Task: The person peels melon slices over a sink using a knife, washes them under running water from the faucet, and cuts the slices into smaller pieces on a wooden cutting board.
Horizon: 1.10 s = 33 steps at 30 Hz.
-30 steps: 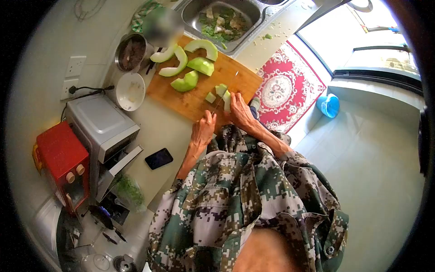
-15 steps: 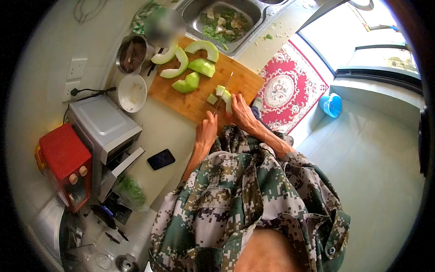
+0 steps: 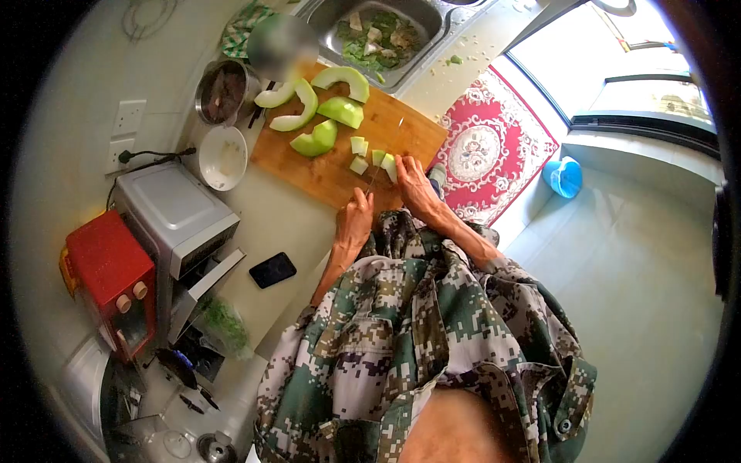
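My left hand (image 3: 355, 216) is closed round the handle of a knife (image 3: 373, 180), whose thin blade points away across the wooden cutting board (image 3: 301, 176). The fingers of my right hand (image 3: 415, 187) press on a pale green melon piece (image 3: 390, 165) beside the blade. Small cut chunks (image 3: 359, 164) lie just left of the knife. Farther up the board rest several larger melon pieces, among them a curved slice (image 3: 342, 79) and a thick wedge (image 3: 316, 140).
A sink (image 3: 444, 32) with green scraps adjoins the board's far side. To the left are a metal pot (image 3: 248, 89), a white bowl (image 3: 223, 159), a microwave (image 3: 174, 204) and a red appliance (image 3: 108, 258). A phone (image 3: 272, 270) lies on the counter.
More small chunks now lie separate on the board, left of the blade. The piece under my right hand looks shorter, and both hands have shifted only slightly.
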### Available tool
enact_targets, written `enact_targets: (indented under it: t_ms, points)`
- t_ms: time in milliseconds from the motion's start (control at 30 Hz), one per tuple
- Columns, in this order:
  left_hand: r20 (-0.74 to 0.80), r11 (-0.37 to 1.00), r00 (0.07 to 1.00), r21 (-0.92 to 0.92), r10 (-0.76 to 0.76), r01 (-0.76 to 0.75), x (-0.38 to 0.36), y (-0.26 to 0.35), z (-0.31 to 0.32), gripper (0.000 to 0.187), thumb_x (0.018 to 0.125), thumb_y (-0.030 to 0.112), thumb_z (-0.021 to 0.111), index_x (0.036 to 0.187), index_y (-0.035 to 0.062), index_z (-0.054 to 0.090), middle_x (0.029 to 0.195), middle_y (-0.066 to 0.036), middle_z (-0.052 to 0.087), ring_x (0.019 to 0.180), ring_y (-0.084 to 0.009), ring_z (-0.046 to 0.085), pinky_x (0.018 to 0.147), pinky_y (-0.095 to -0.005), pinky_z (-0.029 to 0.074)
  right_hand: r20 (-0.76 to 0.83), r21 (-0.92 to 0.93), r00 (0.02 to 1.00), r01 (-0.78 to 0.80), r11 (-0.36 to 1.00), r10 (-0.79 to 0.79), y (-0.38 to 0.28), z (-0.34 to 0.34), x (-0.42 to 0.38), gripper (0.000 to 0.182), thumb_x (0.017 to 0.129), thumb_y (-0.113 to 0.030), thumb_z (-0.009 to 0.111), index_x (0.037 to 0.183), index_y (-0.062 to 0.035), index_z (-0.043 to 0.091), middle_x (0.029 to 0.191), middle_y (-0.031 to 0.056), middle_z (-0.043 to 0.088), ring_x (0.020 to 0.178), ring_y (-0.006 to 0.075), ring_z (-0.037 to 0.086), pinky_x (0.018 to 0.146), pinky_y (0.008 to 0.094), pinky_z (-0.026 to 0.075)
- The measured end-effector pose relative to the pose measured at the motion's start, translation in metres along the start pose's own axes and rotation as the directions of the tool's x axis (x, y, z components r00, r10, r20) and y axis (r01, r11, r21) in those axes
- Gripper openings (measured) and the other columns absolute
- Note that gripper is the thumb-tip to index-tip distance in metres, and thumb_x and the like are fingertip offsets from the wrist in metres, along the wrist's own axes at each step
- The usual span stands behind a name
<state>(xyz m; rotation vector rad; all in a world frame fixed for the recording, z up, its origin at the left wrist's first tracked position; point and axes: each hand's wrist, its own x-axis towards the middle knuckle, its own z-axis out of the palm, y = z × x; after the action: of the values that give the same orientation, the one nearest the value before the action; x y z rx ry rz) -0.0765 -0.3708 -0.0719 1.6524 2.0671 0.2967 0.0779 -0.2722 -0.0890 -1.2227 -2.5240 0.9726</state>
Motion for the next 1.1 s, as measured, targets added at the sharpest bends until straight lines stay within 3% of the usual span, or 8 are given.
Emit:
enact_targets:
  t_ms: [167,267,333,667,767,867,1033,1100]
  points:
    - [0.079,0.994,0.992,-0.021,-0.102,0.104,0.009,-0.006,0.006,0.032,0.098,0.025,0.047,0.096,-0.0069,0.047,0.06,-0.025,0.057,0.055,-0.0403,0.061,0.044,-0.0442,0.045,-0.022,-0.01,1.0,0.02,1.0,-0.02,0.01,0.005,0.004,0.066,0.07,0.006,0.06,0.131,0.0089,0.033,0.115,0.0259,0.044,0.106,0.0417,0.046,0.092,0.0434,0.043]
    - [0.036,0.945,0.998,-0.321,-0.055,0.064,0.007,-0.009,0.0,0.032,0.098,0.025,0.046,0.095,-0.0069,0.046,0.059,-0.026,0.056,0.055,-0.0416,0.06,0.043,-0.0443,0.043,-0.069,0.041,0.996,0.051,0.998,-0.048,0.015,0.001,0.002,0.058,0.072,0.004,0.059,0.127,0.006,0.041,0.114,0.024,0.047,0.105,0.0403,0.048,0.092,0.0428,0.044]
    - [0.042,0.94,0.987,-0.3,-0.155,0.16,0.001,0.001,-0.01,0.03,0.098,0.023,0.048,0.089,-0.0059,0.046,0.057,-0.025,0.053,0.049,-0.0404,0.056,0.042,-0.0427,0.04,-0.076,0.095,0.997,0.042,0.995,-0.035,0.011,-0.009,0.0,0.046,0.074,0.003,0.057,0.12,0.003,0.05,0.11,0.0214,0.052,0.104,0.0385,0.05,0.092,0.0427,0.044]
    - [0.039,0.999,0.998,0.005,-0.05,0.05,-0.007,0.005,0.011,0.036,0.097,0.025,0.049,0.105,-0.0096,0.043,0.056,-0.024,0.057,0.052,-0.0413,0.06,0.044,-0.0464,0.046,-0.1,0.056,0.994,0.049,0.997,-0.043,0.021,0.005,-0.005,0.046,0.076,-0.001,0.059,0.121,0.0001,0.05,0.112,0.0208,0.051,0.106,0.0385,0.05,0.09,0.0431,0.045]
    - [0.103,0.987,0.983,-0.047,-0.149,0.155,0.006,-0.003,0.017,0.037,0.097,0.028,0.048,0.102,-0.0084,0.045,0.06,-0.025,0.057,0.056,-0.0424,0.06,0.047,-0.0481,0.045,-0.075,0.076,0.997,0.018,0.997,-0.013,0.021,0.0,-0.001,0.047,0.076,-0.003,0.061,0.122,-0.0017,0.05,0.113,0.0199,0.051,0.106,0.0384,0.051,0.088,0.0433,0.046]
    - [0.025,0.906,0.999,-0.421,-0.041,0.047,0.005,-0.025,0.026,0.035,0.098,0.027,0.046,0.094,-0.0073,0.047,0.062,-0.028,0.056,0.056,-0.0404,0.061,0.043,-0.0445,0.041,-0.164,0.152,0.985,0.077,0.985,-0.051,0.02,-0.005,0.003,0.044,0.077,-0.009,0.066,0.119,-0.0022,0.053,0.11,0.0197,0.053,0.098,0.0376,0.056,0.081,0.0423,0.048]
    - [0.028,0.955,0.988,-0.255,-0.15,0.152,-0.006,0.01,-0.003,0.035,0.097,0.026,0.049,0.097,-0.0092,0.048,0.058,-0.025,0.054,0.049,-0.0408,0.056,0.043,-0.0445,0.041,-0.195,0.308,0.975,-0.046,0.95,0.111,0.017,0.002,0.008,0.038,0.082,-0.017,0.068,0.113,-0.0004,0.055,0.102,0.0199,0.056,0.092,0.0376,0.058,0.077,0.0417,0.048]
    - [-0.032,0.99,0.998,-0.132,-0.057,0.052,-0.01,0.015,-0.002,0.031,0.097,0.024,0.05,0.095,-0.0076,0.047,0.053,-0.023,0.053,0.046,-0.0411,0.055,0.039,-0.044,0.039,-0.182,0.332,0.972,-0.08,0.94,0.147,0.016,0.002,0.009,0.037,0.083,-0.02,0.069,0.112,-0.0001,0.057,0.099,0.0195,0.057,0.09,0.0374,0.058,0.076,0.0416,0.048]
